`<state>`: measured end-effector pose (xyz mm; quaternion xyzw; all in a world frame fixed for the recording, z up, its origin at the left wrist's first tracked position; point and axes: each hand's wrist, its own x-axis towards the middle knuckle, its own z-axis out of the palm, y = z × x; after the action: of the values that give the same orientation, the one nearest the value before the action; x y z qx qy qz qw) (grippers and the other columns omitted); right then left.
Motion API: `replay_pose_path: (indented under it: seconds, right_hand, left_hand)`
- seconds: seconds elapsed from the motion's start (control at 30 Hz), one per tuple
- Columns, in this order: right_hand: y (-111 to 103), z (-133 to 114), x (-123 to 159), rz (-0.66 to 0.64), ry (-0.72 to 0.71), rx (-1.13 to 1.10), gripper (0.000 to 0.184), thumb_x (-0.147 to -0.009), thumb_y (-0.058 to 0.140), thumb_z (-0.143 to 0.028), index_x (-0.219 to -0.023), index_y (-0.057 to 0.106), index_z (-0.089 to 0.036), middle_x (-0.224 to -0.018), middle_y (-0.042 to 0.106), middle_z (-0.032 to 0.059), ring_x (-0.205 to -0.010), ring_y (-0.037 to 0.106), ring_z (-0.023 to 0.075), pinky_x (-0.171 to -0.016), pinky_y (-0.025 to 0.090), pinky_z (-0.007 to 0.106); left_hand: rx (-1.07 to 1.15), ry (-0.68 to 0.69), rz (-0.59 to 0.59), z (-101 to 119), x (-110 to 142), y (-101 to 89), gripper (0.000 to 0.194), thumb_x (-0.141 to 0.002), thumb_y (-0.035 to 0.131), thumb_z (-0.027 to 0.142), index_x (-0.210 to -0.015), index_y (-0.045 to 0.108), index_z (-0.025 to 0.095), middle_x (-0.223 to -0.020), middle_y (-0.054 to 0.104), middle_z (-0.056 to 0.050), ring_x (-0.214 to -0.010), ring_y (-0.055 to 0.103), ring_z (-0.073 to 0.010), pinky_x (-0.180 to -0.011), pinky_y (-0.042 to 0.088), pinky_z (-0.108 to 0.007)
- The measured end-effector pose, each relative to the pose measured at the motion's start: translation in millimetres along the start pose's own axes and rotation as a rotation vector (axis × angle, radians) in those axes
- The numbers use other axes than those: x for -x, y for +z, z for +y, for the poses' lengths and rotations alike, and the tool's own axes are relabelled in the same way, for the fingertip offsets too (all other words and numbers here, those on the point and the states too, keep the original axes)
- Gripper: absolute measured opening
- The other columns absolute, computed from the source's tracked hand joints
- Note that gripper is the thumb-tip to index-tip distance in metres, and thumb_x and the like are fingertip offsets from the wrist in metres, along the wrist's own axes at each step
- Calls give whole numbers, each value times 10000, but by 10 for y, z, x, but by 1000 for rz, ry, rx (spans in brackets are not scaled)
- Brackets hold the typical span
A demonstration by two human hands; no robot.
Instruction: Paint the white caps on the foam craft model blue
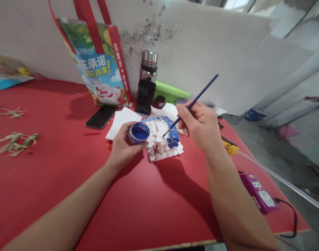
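I log the right hand (200,122) pinching a paintbrush (201,93), long axis slanting down-left to its tip, left hand (123,141) gripping an upward-facing paint jar (139,133).

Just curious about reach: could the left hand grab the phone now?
Probably not: the left hand is busy holding the paint jar, though the phone lies nearby with nothing on top.

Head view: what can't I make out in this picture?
All in the head view:
Paint jar: outer wall largely hidden by the left hand.
Brush: tip too small to tell whether it touches the white-and-blue piece.
Small dark pot: label too small to read.
Green object: left end hidden by the bottle.
Packet: cut off by the left edge.
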<state>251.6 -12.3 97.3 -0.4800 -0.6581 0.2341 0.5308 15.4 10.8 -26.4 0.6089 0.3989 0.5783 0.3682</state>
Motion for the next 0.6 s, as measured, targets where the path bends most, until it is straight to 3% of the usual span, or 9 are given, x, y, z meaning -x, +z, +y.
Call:
replay_pose_path:
  seconds: [0.6]
  right_hand:
    - [-10, 32, -21, 37, -1, 21, 556, -980, 753, -762, -804, 638, -247, -631, 641, -15, -588, 612, 141, -516, 440, 276]
  left_hand:
    - [17, -8, 3, -15, 1, 1, 698, -686, 1011, 337, -1293, 686, 226, -1254, 790, -102, -1163, 777, -316, -1023, 656, -468]
